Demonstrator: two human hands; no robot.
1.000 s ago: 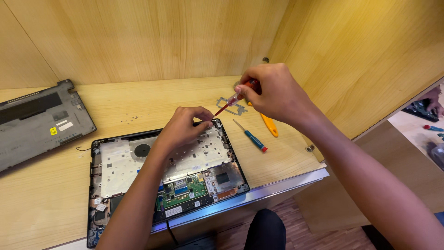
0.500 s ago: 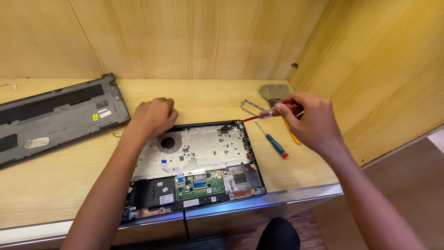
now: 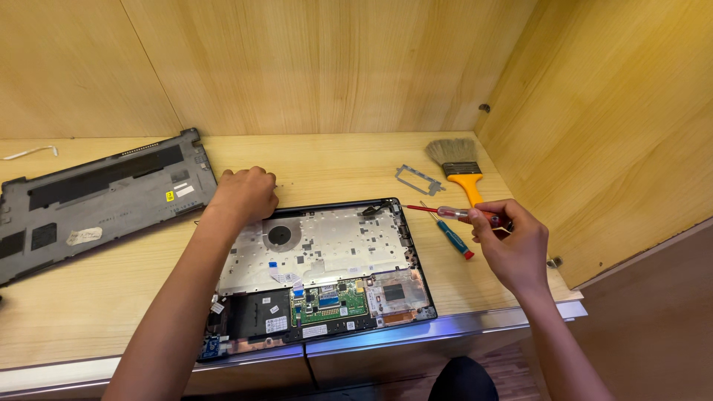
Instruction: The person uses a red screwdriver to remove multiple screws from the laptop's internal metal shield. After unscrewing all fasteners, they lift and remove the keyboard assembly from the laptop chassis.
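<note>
Holding the red-handled screwdriver [image 3: 460,214] pinched in your right hand [image 3: 512,249], shaft pointing left at the opened black laptop chassis [image 3: 319,275]; left hand [image 3: 243,194] fisted on its far-left corner, nearer.

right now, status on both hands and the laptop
Left hand fisted at opened laptop top-left corner. Right hand grips red screwdriver. Blue screwdriver, paintbrush lie alongside.
</note>
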